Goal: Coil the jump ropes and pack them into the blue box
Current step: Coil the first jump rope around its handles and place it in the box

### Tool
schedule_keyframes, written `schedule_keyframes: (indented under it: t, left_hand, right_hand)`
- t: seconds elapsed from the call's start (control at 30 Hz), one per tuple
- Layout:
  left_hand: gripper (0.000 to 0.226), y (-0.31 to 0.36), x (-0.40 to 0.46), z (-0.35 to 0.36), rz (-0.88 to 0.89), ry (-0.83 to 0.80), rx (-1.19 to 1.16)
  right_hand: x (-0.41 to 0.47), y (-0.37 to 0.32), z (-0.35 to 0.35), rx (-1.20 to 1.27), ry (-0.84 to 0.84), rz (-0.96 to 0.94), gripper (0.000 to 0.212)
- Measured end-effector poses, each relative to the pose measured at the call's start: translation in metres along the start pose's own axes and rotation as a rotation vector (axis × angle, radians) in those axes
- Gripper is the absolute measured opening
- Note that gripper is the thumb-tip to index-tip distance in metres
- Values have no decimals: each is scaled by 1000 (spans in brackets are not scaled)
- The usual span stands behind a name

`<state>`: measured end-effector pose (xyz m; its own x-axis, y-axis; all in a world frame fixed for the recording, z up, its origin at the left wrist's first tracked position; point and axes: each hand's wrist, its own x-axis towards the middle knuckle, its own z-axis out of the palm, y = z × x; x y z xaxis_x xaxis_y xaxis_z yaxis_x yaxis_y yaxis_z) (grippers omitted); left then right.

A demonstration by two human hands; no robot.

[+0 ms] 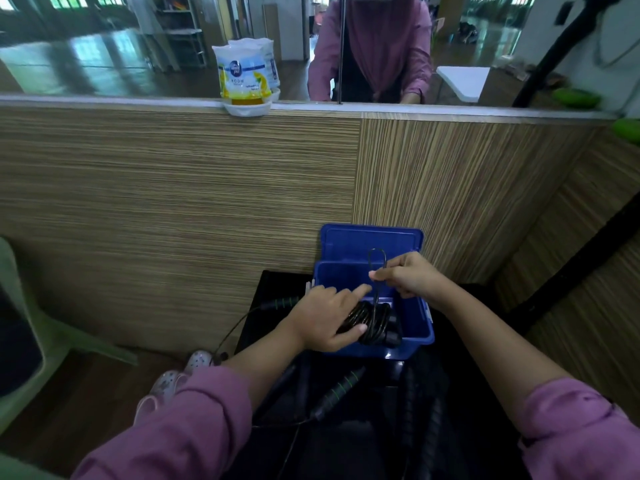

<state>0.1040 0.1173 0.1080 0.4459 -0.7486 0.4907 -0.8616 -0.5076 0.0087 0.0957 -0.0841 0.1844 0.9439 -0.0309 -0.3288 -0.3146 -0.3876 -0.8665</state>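
Nearest to us are the two pink sleeves [180,420], pushed back so that both forearms reach bare toward the blue box [420,329]. Going from left to right, the left hand [325,320] comes first: it lies palm down over the near left edge of the box, forefinger stretched ahead and to the right, thumb tucked under. Its grip is closed on the coiled jump rope [372,318], a bundle of black loops that sits partly inside the box, just right of the thumb. Left of this grip a second rope's handle [280,302], black with green rings, lies on the dark surface [273,289], its cord trailing down toward the floor. Below the grip, nearer to us, another ringed handle [337,389] lies slanted on the same surface.

To the right, the right hand [408,275] is raised above the box, wrist bent, fingers curled. Its grip is pinched together on a thin rope loop [377,258] that stands up above the fingers and runs straight down from them to the coil. Behind this grip the box's lid [370,242] stands upright against the wood-grain panel [173,202].

Up on the ledge, well apart from both hands, we see a room freshener pack [242,77].
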Motion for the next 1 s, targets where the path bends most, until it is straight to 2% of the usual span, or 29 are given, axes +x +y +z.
schedule_keyframes:
  t: [0.17,0.27,0.4,0.5,0.57,0.6,0.67,0.77,0.9,1.0]
  left_hand:
    - [59,2,3,-1,158,-2,12]
    - [61,6,8,-2,172,70,-24]
    - [57,9,11,-3,152,133,-75]
    - [54,6,12,-4,187,135,-73]
    - [54,5,11,-3,200,137,-82]
    - [54,5,11,-3,199,140,-91]
    - [54,5,11,-3,191,143,-109]
    - [55,5,12,-5,184,140,-116]
    - [54,2,13,-7,194,133,-124]
    - [53,0,9,-6,179,116,-138]
  right_hand:
    - [4,8,0,-60,20,94,29]
    - [3,11,3,-69,-17,157,38]
    - [-1,16,3,-36,-74,162,39]
    - [0,24,0,61,-103,89,49]
    - [0,28,-3,195,-109,-11,22]
    - [-1,30,-5,195,-129,-61,19]
    - [-2,32,-10,54,-197,-160,40]
    - [1,39,-14,-249,-305,-237,51]
    - [8,54,-15,-440,-286,-298,41]
    - [7,55,-17,-268,-162,-307,11]
